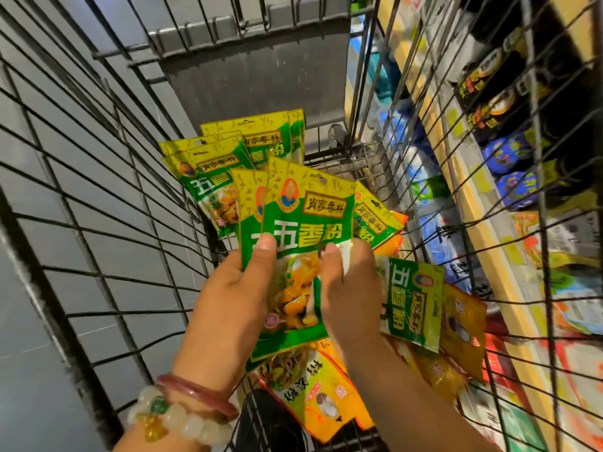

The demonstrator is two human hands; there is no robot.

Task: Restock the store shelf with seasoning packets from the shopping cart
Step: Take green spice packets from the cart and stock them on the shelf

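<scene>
Wire cart (pixel 98 223), green packets (pixel 306 223) pinched between both thumbs and fingers (pixel 266 249)

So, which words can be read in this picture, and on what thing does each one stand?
"五香粉": front green packet, which both hands hold.
"肖家香料": brown label on that packet.
"五香粉": green packet lying right in the cart.
Orange packet: print too blurred.
Shelf goods: labels too blurred.

One head-worn view only, looking steeply down and forward into the wire shopping cart (pixel 107 197), very close above both hands. Store shelf (pixel 483 243) seen through the cart wall, right of the right hand (pixel 349 288).
</scene>
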